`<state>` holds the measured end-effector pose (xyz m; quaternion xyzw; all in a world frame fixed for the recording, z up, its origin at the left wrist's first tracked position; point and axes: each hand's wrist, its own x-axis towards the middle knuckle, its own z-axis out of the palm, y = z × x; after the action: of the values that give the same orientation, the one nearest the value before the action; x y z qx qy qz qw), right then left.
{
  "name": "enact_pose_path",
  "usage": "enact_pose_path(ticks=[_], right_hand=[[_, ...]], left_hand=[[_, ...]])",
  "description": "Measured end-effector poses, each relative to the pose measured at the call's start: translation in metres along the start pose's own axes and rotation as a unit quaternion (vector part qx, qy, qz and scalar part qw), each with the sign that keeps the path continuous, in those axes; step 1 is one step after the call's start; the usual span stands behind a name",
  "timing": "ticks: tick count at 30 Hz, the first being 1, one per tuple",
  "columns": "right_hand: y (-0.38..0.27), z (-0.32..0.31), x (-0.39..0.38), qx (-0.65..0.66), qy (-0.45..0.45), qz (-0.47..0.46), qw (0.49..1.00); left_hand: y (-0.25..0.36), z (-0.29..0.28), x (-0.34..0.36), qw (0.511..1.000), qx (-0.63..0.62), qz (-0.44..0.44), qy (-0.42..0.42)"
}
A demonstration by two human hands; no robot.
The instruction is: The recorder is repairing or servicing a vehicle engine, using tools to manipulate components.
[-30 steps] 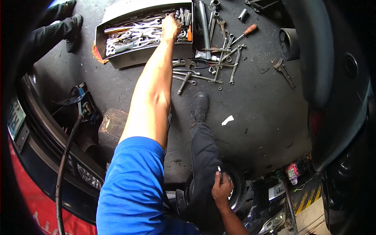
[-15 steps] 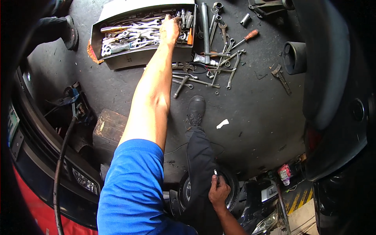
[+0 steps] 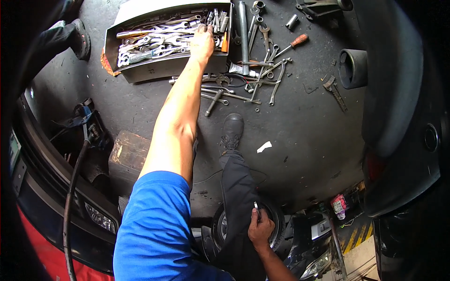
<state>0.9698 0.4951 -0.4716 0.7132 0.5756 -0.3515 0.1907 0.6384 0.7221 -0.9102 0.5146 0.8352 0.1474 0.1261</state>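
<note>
My left hand [image 3: 202,44] reaches into a grey metal toolbox [image 3: 150,74] at the upper left. Its fingers are bent and close together over the tools, near a group of upright metal sockets [image 3: 218,21]; what they grip, if anything, is hidden. Several wrenches [image 3: 164,40] lie piled in the box left of this hand, and an orange handle [image 3: 224,43] stands to its right. Close to my right leg, my right hand [image 3: 260,230] is closed around a small, slim metal piece [image 3: 256,205], whose bright end sticks out past the thumb.
Loose wrenches [image 3: 281,79], a long metal pipe [image 3: 243,37] and a screwdriver [image 3: 299,40] lie right of the toolbox. A wooden block [image 3: 127,154] and a jack [image 3: 86,122] stand at left. A vehicle's exhaust tip [image 3: 352,69] juts in at right. Another person's foot [image 3: 81,40] is at upper left.
My left hand has shifted slightly down within the toolbox, its fingers still among the tools. The right hand keeps its hold on the metal piece. The whole view has moved a little.
</note>
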Motion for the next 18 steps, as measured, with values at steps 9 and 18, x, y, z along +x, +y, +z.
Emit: enact_pose_path(ticks=[9,18], right_hand=[[0.01,0.007,0.0,-0.013,0.005,-0.01,1.0],[0.016,-0.004,0.005,-0.069,-0.003,0.005,0.998]], left_hand=[[-0.006,-0.003,0.018,0.931,-0.272,-0.229,-0.08],[0.028,-0.013,-0.003,0.993,0.02,-0.048,-0.106]])
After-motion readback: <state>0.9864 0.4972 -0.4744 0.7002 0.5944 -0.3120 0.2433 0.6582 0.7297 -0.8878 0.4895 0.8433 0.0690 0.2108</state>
